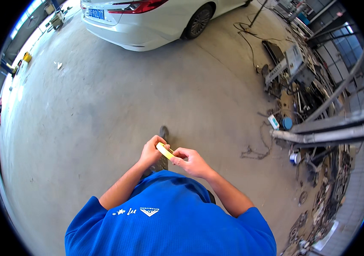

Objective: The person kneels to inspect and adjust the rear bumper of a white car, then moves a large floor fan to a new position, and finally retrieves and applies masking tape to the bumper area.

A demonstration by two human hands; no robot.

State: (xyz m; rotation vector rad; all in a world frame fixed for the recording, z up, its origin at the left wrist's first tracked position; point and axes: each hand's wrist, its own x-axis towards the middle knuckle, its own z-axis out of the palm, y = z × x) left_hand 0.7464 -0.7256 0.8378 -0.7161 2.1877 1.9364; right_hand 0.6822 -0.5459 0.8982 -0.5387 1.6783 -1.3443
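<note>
A roll of yellow tape (163, 149) is held in front of my body, above the concrete floor. My left hand (151, 151) is closed around the roll's left side, with some fingers inside or behind the ring. On the other side my right hand (190, 162) pinches the roll's lower right edge, or the strip there, between thumb and fingers. Whether a loose end is lifted is too small to tell. Below my hands a dark shoe (164, 132) shows on the floor.
A white car (143, 27) stands ahead, its rear toward me. Along the right lie a metal frame (327, 132), a chain (258, 149), a blue round container (287, 123), a white tub (294, 158) and piled metal parts. A yellow bucket (27, 57) is far left.
</note>
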